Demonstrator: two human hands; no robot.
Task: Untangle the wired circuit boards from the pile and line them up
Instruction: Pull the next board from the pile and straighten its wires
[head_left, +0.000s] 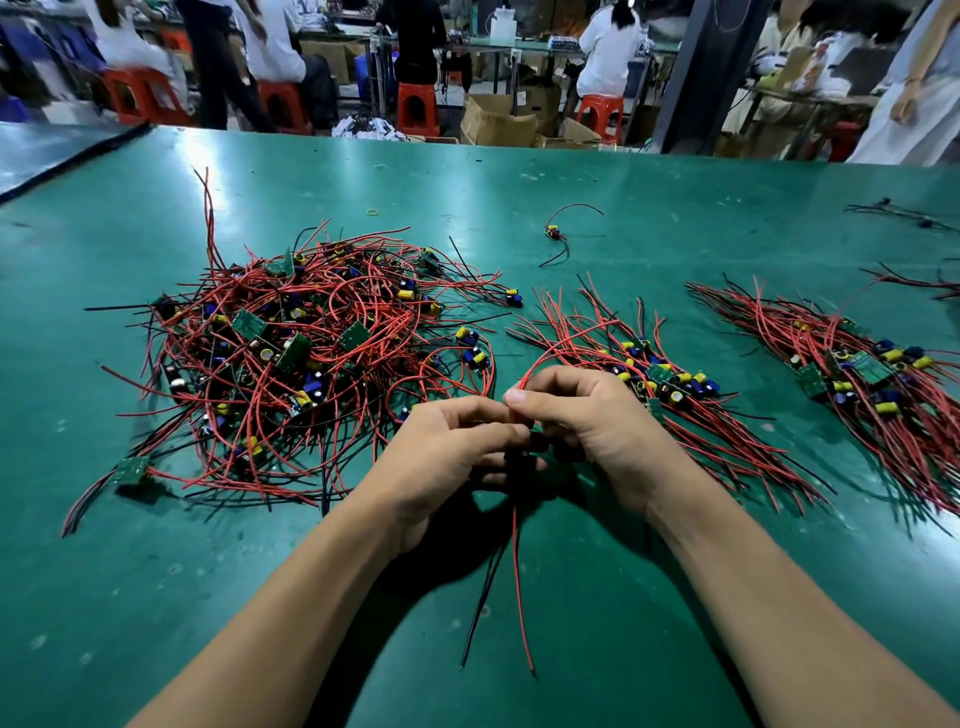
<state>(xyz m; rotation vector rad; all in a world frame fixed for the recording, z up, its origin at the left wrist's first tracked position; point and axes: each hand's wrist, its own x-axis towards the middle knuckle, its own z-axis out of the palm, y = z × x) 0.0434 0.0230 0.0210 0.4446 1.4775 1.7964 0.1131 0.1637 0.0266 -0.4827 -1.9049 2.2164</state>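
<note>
A tangled pile of small green circuit boards (301, 353) with red and black wires lies on the green table at the left. Two rows of lined-up boards lie to the right, one in the middle (660, 379) and one at the far right (862, 374). Both hands meet just above the table in front of me. My left hand (447, 462) and my right hand (587, 421) pinch one wired board (524, 452), mostly hidden by the fingers. Its red and black wires (517, 571) hang toward me, and one red wire arcs up over my right hand.
A single wired board (555, 232) lies alone farther back on the green table (623, 597), with a small yellow ring (372, 211) near it. More wires lie at the far right edge (904, 213). Beyond the table, people sit on orange stools among cardboard boxes.
</note>
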